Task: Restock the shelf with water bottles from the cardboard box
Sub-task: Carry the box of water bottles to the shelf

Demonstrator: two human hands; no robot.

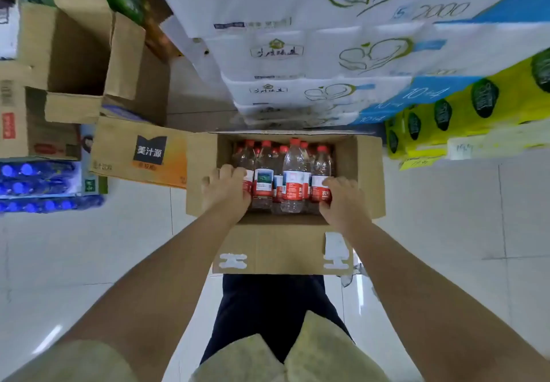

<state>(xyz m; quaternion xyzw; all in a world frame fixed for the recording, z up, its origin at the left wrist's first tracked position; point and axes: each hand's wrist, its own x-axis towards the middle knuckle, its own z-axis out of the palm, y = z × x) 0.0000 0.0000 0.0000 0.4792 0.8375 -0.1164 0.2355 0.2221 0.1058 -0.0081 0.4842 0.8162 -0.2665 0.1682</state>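
An open cardboard box (367, 173) stands on the floor in front of me, flaps spread. Inside it stand several clear water bottles (293, 173) with red caps and red-and-white labels. My left hand (226, 191) wraps around the leftmost bottle at its label. My right hand (342, 200) grips the rightmost bottle at its label. Both bottles still stand among the others in the box. No shelf for the bottles is visible.
Stacked white and blue tissue packs (312, 54) rise behind the box, yellow packs (464, 113) to the right. On the left are an empty open carton (74, 54), an orange juice carton (143, 155) and blue-capped bottle packs (38, 185). The floor is pale tile.
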